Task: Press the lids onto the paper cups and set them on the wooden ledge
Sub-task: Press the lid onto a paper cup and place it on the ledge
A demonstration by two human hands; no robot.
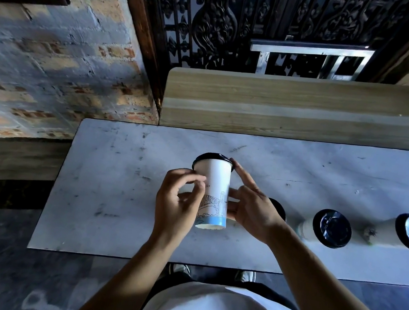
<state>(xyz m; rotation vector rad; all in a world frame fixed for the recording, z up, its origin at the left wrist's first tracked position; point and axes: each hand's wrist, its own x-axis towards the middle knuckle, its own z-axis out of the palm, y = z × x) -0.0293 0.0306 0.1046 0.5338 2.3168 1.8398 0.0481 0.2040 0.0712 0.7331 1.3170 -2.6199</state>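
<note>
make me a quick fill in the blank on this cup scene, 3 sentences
1. The paper cup held in both hands carries a lid coloured ____.
2. The wooden ledge has ____ cups on it.
3. The lidded cups to the person's right stand on the ____ table.

Missing words: black; no; marble

**Layout check**

I see the held cup (214, 196) over the worktop (102, 192) centre, lid (212, 157) on its far end, between both hands: left hand (178, 201), right hand (253, 210). Two lidded cups (326, 230) (403, 235) stand right of it on the worktop. Another lid (279, 209) sits behind the right hand. Wooden ledge (298, 107) runs behind the worktop.
</note>
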